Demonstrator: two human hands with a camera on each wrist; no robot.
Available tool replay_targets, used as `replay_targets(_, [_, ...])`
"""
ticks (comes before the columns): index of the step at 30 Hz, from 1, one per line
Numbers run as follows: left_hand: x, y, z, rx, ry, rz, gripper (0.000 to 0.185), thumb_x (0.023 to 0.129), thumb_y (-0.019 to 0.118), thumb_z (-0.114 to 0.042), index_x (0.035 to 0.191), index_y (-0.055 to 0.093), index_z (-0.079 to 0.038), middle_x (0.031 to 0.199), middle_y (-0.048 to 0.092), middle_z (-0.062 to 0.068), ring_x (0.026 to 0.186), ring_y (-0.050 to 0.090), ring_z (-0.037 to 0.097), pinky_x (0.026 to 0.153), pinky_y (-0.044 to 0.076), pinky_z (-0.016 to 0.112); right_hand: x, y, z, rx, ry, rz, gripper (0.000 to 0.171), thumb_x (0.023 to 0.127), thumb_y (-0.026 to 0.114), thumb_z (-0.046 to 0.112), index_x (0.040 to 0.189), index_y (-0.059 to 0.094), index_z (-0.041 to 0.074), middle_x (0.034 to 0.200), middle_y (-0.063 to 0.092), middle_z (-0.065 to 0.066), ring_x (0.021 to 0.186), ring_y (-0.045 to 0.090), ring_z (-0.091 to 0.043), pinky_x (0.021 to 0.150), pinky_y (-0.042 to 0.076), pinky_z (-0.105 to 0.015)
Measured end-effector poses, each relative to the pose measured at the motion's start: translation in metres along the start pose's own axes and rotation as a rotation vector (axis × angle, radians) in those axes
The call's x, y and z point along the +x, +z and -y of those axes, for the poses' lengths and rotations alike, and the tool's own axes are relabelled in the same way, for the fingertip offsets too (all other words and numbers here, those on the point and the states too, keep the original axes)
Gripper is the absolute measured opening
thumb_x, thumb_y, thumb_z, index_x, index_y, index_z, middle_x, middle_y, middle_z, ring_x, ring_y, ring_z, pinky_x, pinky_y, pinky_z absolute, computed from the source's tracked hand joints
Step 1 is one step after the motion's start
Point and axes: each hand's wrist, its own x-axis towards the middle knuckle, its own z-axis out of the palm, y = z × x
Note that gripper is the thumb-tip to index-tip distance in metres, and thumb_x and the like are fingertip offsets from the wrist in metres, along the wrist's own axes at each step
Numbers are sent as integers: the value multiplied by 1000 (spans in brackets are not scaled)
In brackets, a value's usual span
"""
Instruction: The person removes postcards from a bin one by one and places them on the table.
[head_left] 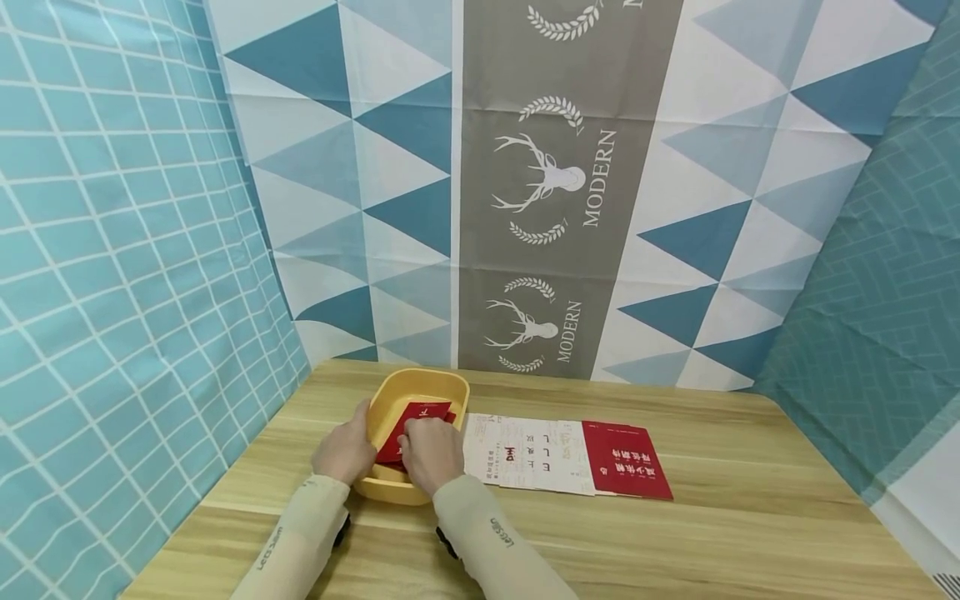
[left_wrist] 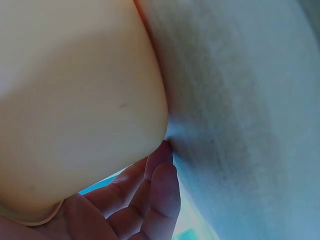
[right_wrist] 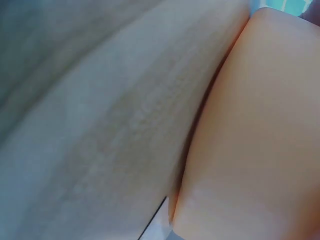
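Observation:
In the head view a yellow plastic tub point(head_left: 397, 493) stands on the table with red cards point(head_left: 414, 414) inside. My left hand point(head_left: 345, 448) holds the tub by its left side. The left wrist view shows the fingers point(left_wrist: 164, 195) bent along the tub's outer wall point(left_wrist: 85, 115). My right hand point(head_left: 432, 454) reaches over the tub's right side and grips the red cards; its fingertips are mostly hidden. In the right wrist view only the tub's outer wall point(right_wrist: 255, 130) and the table surface point(right_wrist: 115, 140) fill the picture.
Right of the tub, overlapping white printed cards point(head_left: 528, 454) lie in a row, ending in a red card point(head_left: 628, 460) with white characters. The wooden table point(head_left: 720, 533) meets a patterned wall cloth point(head_left: 540, 325) at the back. Tiled-pattern cloth point(head_left: 135, 275) hangs at the left.

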Motion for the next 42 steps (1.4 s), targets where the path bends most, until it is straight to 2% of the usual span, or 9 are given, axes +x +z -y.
replay_targets(5, [0, 0, -1, 1, 5, -2, 77, 85, 55, -5, 157, 27, -11, 109, 69, 30, 76, 66, 34, 58, 50, 48, 0, -2, 0, 45, 54, 3, 8, 86, 75, 11, 85, 69, 16, 75, 67, 5, 62, 59, -11, 59, 52, -25])
replay_targets(10, [-1, -1, -1, 1, 5, -2, 78, 85, 55, -3, 157, 27, -11, 109, 70, 29, 75, 66, 34, 57, 50, 47, 0, -5, 2, 134, 118, 17, 31, 84, 76, 5, 111, 62, 10, 109, 61, -6, 76, 60, -12, 66, 56, -27])
replay_targets(12, [-1, 0, -1, 2, 2, 2, 78, 85, 56, -3, 157, 27, -11, 109, 70, 29, 75, 65, 33, 57, 50, 45, -1, -6, 2, 169, 139, 33, 38, 84, 75, 5, 119, 61, 10, 122, 58, -10, 80, 61, -13, 67, 57, -27])
replay_targets(14, [-1, 0, -1, 0, -1, 8, 78, 85, 56, -4, 157, 26, -11, 109, 70, 29, 74, 64, 32, 56, 49, 44, -1, -7, 2, 189, 156, 50, 39, 85, 75, 6, 122, 62, 10, 127, 58, -11, 85, 63, -14, 73, 59, -29])
replay_targets(21, [0, -2, -1, -4, -4, 14, 79, 85, 57, -5, 157, 26, -11, 111, 69, 29, 78, 66, 34, 58, 50, 46, -2, -8, -3, 287, 185, 131, 21, 85, 75, 11, 105, 69, 13, 106, 61, -1, 85, 58, -12, 83, 57, -33])
replay_targets(26, [-1, -1, -1, -2, -6, 8, 77, 87, 58, -7, 157, 26, -11, 114, 69, 31, 87, 70, 42, 61, 53, 51, -3, -10, -9, 411, 174, 145, 14, 88, 71, 9, 101, 73, 13, 103, 66, 3, 94, 63, -12, 92, 56, -35])
replay_targets(33, [0, 0, -1, 9, -20, 33, 80, 86, 58, -7, 158, 23, -10, 116, 68, 31, 83, 68, 35, 62, 52, 47, -9, -13, -26, 653, 105, 86, 16, 91, 65, -1, 101, 74, 9, 101, 67, -1, 86, 58, -6, 78, 52, -21])
replay_targets(36, [0, 0, -2, 6, -18, 36, 80, 86, 57, -5, 158, 24, -10, 117, 68, 31, 86, 68, 37, 64, 53, 49, -13, -15, -33, 755, 97, 82, 17, 91, 66, -3, 102, 73, 8, 101, 67, -2, 85, 57, -3, 77, 50, -18])
replay_targets(42, [-1, 0, -5, 4, -20, 27, 77, 88, 57, -6, 157, 24, -12, 120, 67, 31, 94, 69, 42, 70, 55, 55, -17, -20, -41, 836, 67, 110, 18, 92, 67, -2, 103, 73, 10, 106, 68, -1, 86, 57, -3, 77, 51, -18])
